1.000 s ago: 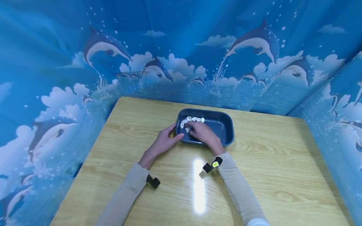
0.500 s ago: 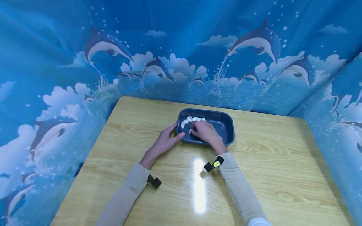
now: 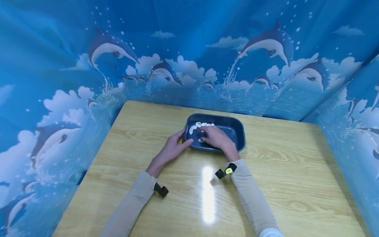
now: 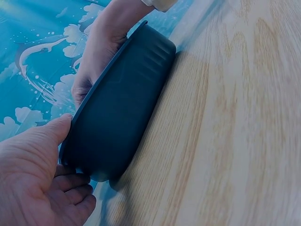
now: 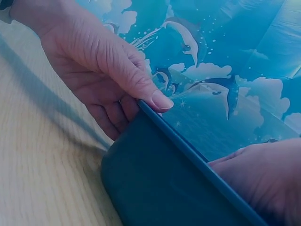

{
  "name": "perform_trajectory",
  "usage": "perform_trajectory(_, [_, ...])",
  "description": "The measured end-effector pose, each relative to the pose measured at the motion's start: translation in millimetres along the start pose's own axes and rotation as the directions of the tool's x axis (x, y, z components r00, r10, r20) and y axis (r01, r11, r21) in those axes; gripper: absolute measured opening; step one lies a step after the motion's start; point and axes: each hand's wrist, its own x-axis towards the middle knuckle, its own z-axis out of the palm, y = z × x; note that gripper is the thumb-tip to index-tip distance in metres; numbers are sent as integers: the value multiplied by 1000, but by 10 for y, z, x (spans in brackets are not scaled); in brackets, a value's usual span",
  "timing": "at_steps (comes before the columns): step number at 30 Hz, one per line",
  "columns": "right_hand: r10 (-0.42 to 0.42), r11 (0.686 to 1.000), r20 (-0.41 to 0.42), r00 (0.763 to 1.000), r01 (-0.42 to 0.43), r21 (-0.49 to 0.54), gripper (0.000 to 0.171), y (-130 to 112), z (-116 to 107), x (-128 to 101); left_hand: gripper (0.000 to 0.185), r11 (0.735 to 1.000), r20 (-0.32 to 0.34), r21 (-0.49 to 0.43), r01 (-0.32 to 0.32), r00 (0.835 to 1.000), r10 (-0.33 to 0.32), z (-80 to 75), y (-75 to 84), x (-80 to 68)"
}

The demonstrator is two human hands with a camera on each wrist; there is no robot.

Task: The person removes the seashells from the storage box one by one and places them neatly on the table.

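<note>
A dark blue rectangular tray sits on the wooden table, with a curved row of small white pieces at its far left inside. My left hand grips the tray's near left corner. Its thumb lies over the rim and its fingers curl against the outer wall. My right hand reaches down into the tray, fingertips bent onto one white piece apart from the row. Whether it pinches that piece is hidden by the hand.
The wooden table stretches wide around the tray, with a bright glare stripe near me. A blue dolphin-print curtain walls off the back and both sides. Black wrist straps sit on both sleeves.
My right hand has shifted slightly right and towards me inside the tray, and the lone white piece under its fingertips moved with it. The left hand and the tray stayed put.
</note>
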Motion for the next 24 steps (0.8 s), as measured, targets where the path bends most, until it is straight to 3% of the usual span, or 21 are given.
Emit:
perform_trajectory(4, [-42, 999, 48, 998, 42, 13, 17, -12, -23, -13, 70, 1000, 2, 3, -8, 1000, 8, -9, 18, -8])
perform_trajectory(13, [33, 999, 124, 992, -32, -11, 19, -3, -23, -66, 72, 1000, 11, 5, -3, 1000, 3, -9, 30, -29])
perform_trajectory(24, [71, 996, 58, 996, -74, 51, 32, 115, -86, -233, 72, 1000, 7, -6, 2, 1000, -2, -11, 57, -40])
